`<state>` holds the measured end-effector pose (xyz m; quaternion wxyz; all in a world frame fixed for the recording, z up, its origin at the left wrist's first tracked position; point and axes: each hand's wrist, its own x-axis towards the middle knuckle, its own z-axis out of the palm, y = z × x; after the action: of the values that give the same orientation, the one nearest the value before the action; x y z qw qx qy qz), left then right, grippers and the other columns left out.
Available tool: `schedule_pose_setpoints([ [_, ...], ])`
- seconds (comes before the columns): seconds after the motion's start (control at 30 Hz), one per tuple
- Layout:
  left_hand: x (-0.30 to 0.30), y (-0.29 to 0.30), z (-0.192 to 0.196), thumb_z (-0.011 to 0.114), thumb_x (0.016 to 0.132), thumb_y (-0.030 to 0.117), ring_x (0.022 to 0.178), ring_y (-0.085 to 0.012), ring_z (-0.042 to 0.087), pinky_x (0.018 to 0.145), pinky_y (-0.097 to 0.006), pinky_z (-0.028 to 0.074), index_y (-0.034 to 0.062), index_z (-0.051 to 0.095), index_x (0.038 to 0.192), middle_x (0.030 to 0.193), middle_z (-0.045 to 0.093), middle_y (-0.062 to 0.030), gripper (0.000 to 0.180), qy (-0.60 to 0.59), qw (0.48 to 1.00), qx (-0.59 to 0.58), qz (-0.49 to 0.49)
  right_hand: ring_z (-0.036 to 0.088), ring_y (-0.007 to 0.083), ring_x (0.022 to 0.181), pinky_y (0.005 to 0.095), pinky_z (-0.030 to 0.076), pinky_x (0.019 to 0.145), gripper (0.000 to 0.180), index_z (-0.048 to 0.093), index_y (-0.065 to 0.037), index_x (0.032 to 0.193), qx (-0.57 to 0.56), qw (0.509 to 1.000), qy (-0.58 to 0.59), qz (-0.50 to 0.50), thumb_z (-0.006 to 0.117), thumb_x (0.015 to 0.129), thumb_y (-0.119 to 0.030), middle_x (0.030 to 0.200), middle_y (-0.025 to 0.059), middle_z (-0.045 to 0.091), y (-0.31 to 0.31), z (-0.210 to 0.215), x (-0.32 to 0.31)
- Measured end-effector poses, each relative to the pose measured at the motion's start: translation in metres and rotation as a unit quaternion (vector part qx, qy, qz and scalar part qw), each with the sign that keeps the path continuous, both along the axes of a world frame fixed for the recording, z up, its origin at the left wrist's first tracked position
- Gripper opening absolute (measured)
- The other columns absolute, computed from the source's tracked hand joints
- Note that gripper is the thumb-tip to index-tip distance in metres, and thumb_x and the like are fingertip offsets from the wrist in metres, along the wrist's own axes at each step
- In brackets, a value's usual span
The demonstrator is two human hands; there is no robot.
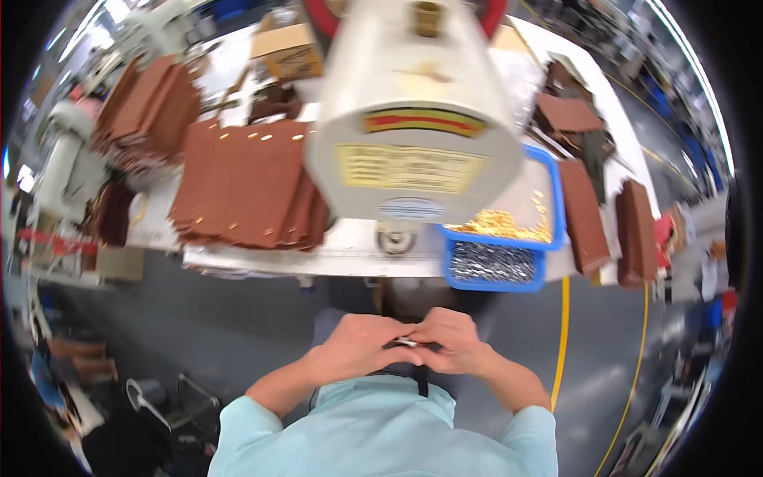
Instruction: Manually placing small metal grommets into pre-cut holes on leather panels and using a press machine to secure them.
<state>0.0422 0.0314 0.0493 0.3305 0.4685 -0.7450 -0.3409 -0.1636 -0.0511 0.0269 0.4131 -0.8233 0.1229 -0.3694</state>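
Observation:
My left hand (364, 343) and my right hand (450, 342) meet in front of my waist, below the table's near edge. Fingers of both are closed around a dark belt with a small shiny metal piece (406, 342), seemingly its buckle. A black strap end (423, 381) hangs down over my light green shirt, under the right hand. The fingers cover much of the belt. Beyond the hands stands a large pale riveting or pressing machine (413, 103) on the white table (350, 258).
Brown panels with gold-coloured fittings (242, 183) lie left of the machine, near a folded stack (151, 111). On the right, a blue tray (559, 191) holds small gold-coloured pieces (505, 225) and silvery ones (493, 262). More brown pieces (584, 215) lie beyond it.

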Motion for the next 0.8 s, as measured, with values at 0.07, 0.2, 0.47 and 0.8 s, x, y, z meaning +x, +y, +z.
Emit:
schedule_pose_setpoints([
  [0.07, -0.001, 0.001, 0.0, 0.082, 0.082, 0.039, 0.083, -0.0287, 0.073, 0.073, -0.035, 0.058, 0.0028, 0.071, 0.119, 0.095, 0.076, -0.0106, 0.053, -0.02, 0.999, 0.005, 0.032, 0.063, 0.0264, 0.068, 0.0359, 0.05, 0.058, 0.02, 0.071, -0.001, 0.087, 0.004, 1.0, -0.007, -0.024, 0.082, 0.07, -0.001, 0.08, 0.0097, 0.069, 0.005, -0.005, -0.003],
  [0.2, -0.008, -0.007, 0.007, 0.084, 0.08, 0.034, 0.081, -0.0288, 0.073, 0.071, -0.034, 0.058, 0.0041, 0.072, 0.116, 0.094, 0.076, -0.0104, 0.049, -0.015, 1.0, -0.004, 0.012, 0.063, 0.026, 0.069, 0.0358, 0.051, 0.06, 0.02, 0.073, -0.002, 0.091, 0.043, 0.997, -0.03, -0.049, 0.083, 0.074, -0.004, 0.08, 0.0098, 0.068, 0.014, -0.013, -0.006],
  [0.47, 0.01, -0.003, 0.015, 0.081, 0.084, 0.011, 0.077, -0.0178, 0.074, 0.07, -0.029, 0.058, 0.0041, 0.077, 0.109, 0.092, 0.078, -0.011, 0.026, 0.044, 0.975, 0.104, 0.19, 0.074, 0.0293, 0.095, 0.04, 0.058, 0.083, 0.084, 0.055, -0.009, 0.143, 0.141, 0.932, 0.333, -0.001, 0.091, 0.072, -0.036, 0.111, 0.0125, 0.074, -0.015, 0.021, -0.05],
  [0.8, 0.031, 0.001, -0.021, 0.08, 0.078, -0.004, 0.083, -0.0169, 0.07, 0.071, -0.028, 0.056, -0.001, 0.077, 0.093, 0.096, 0.072, -0.01, 0.016, 0.144, 0.957, 0.067, 0.242, 0.067, 0.0077, 0.074, 0.0247, 0.053, 0.065, 0.016, 0.076, 0.002, 0.095, 0.381, 0.899, 0.16, -0.143, 0.082, 0.084, -0.009, 0.078, 0.0034, 0.073, -0.048, 0.04, -0.106],
])
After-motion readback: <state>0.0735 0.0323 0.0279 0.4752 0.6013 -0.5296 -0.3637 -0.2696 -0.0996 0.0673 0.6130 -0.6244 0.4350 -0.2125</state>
